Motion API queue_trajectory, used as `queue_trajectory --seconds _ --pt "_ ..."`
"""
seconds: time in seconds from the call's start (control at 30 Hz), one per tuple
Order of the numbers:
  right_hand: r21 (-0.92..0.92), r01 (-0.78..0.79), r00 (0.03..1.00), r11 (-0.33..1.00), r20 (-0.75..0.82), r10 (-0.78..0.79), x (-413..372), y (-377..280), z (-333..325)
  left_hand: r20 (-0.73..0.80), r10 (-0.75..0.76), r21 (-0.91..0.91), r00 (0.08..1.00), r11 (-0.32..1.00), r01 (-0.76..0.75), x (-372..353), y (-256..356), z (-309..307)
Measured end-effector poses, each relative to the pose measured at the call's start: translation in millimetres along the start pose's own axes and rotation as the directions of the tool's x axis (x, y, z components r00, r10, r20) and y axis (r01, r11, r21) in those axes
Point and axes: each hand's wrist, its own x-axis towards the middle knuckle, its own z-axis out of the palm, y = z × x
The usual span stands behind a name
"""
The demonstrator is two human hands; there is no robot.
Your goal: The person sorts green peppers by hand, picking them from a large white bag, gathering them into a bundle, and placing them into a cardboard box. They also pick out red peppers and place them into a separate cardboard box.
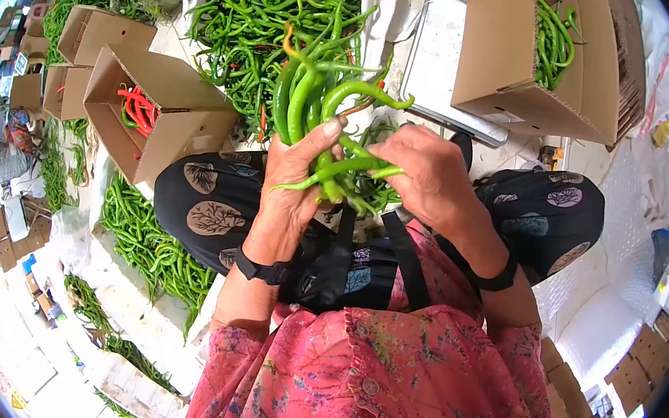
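Note:
My left hand [297, 163] is closed around a bunch of long green chili peppers [300, 102], held above my lap with the curved tips fanning out away from me. One pepper tip in the bunch is orange. Close beside it, my right hand [425, 174] pinches a green chili pepper [352, 166] that lies across the bunch. The fingers of the right hand are bent, and part of their grip is hidden. Beyond both hands spreads a big heap of green chili peppers [247, 1] with a few red ones mixed in.
An open cardboard box [182, 134] with red peppers stands at the left. Another box [496, 58], holding green peppers, sits at the right by a metal-edged white platform [437, 51]. More green peppers [146, 237] lie at the lower left. Another person [7, 151] is at the far left.

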Motion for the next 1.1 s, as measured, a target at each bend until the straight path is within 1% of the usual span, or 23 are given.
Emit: queue_trajectory --seconds 0.03,0.07,0.13,0.17,0.2,0.23,0.33,0.37,0.47,0.5,0.6,0.63,0.67,0.73,0.77,0.8,0.83,0.87,0.93,0.97,1.0,1.07,1.1 --pt "0.094 -0.031 1.000 0.995 0.001 0.031 -5.0 -1.2 -1.2 0.007 0.000 0.003 1.000 1.000 0.000 -1.6 -1.6 0.4" --pt "0.188 -0.062 0.998 0.980 0.006 0.062 -9.1 -0.4 -1.4 0.043 0.014 -0.075 0.999 0.997 -0.011 -3.4 -3.7 -0.4" --pt "0.196 -0.011 1.000 0.981 -0.016 0.015 -15.5 4.4 -10.0 0.104 0.000 -0.194 0.995 0.981 0.021 -4.7 -7.8 -8.8" --pt "0.479 -0.375 0.926 0.793 0.150 0.348 -19.8 1.1 -23.9 0.146 -0.004 -0.242 0.989 0.969 0.040 -4.5 -7.2 -12.2" --pt "0.629 -0.659 0.728 0.412 0.394 0.561 -23.0 0.1 -34.4 0.191 -0.005 -0.288 0.982 0.956 0.061 -4.0 -6.5 -14.5" --pt "0.691 -0.654 0.710 0.307 0.421 0.564 -27.5 7.4 -38.8 0.199 -0.022 -0.341 0.980 0.936 0.090 -4.9 -6.4 -15.7" --pt "0.702 -0.670 0.674 0.241 0.440 0.593 -47.9 33.0 -32.7 0.277 -0.070 -0.385 0.958 0.905 0.178 0.6 -13.9 -23.7" --pt "0.732 -0.650 0.676 0.203 0.436 0.594 -52.3 36.9 -31.2 0.257 -0.088 -0.448 0.962 0.871 0.199 2.4 -17.2 -25.3" --pt "0.748 -0.644 0.691 0.160 0.478 0.543 -63.9 47.4 -27.6 0.303 -0.055 -0.449 0.952 0.872 0.193 0.0 -15.3 -16.4" --pt "0.757 -0.644 0.686 0.108 0.511 0.518 -63.4 43.5 -29.4 0.228 -0.068 -0.259 0.971 0.957 0.128 -0.7 -13.9 -14.1" --pt "0.777 -0.618 0.714 0.120 0.489 0.501 -65.6 41.0 -23.5 0.296 -0.116 -0.286 0.948 0.936 0.204 2.8 -20.9 -22.3" --pt "0.767 -0.618 0.737 0.171 0.490 0.465 -66.6 40.7 -27.1 0.326 -0.089 -0.261 0.941 0.948 0.180 3.9 -20.8 -21.9" --pt "0.792 -0.597 0.737 0.127 0.479 0.476 -65.0 33.7 -28.2 0.295 -0.091 -0.249 0.951 0.954 0.169 2.5 -20.5 -19.8" --pt "0.798 -0.590 0.745 0.121 0.480 0.463 -63.8 29.7 -30.8 0.299 -0.106 -0.462 0.948 0.854 0.241 7.2 -27.2 -30.8" --pt "0.799 -0.589 0.745 0.121 0.479 0.464 -64.9 30.5 -32.0 0.322 -0.105 -0.478 0.941 0.839 0.258 9.0 -29.4 -35.4" --pt "0.758 -0.625 0.727 0.189 0.477 0.494 -66.0 32.1 -32.9 0.320 -0.102 -0.478 0.942 0.841 0.253 9.3 -29.5 -35.6" --pt "0.709 -0.658 0.712 0.254 0.475 0.517 -66.7 33.6 -32.6 0.320 -0.101 -0.360 0.942 0.907 0.219 9.0 -29.2 -36.3" --pt "0.709 -0.658 0.715 0.254 0.483 0.505 -70.6 36.4 -29.7 0.315 -0.100 -0.234 0.944 0.956 0.179 7.8 -28.4 -37.4" --pt "0.588 -0.626 0.755 0.513 0.291 0.588 -81.5 42.3 -24.3 0.292 -0.033 -0.285 0.956 0.951 0.120 -1.4 -19.6 -18.3" --pt "0.625 -0.641 0.732 0.446 0.322 0.600 -81.7 39.7 -27.2 0.266 -0.040 -0.279 0.963 0.953 0.116 -2.3 -20.8 -19.7" --pt "0.623 -0.641 0.735 0.448 0.329 0.593 -81.2 36.1 -30.5 0.239 -0.047 -0.273 0.970 0.955 0.113 -2.6 -21.7 -21.4" --pt "0.664 -0.662 0.718 0.349 0.426 0.550 -79.3 25.8 -39.2 0.228 -0.045 -0.265 0.973 0.958 0.107 -3.1 -21.8 -19.8" --pt "0.634 -0.662 0.724 0.400 0.404 0.559 -71.0 10.9 -42.7 0.220 -0.037 -0.203 0.975 0.976 0.083 -4.7 -20.7 -14.9"
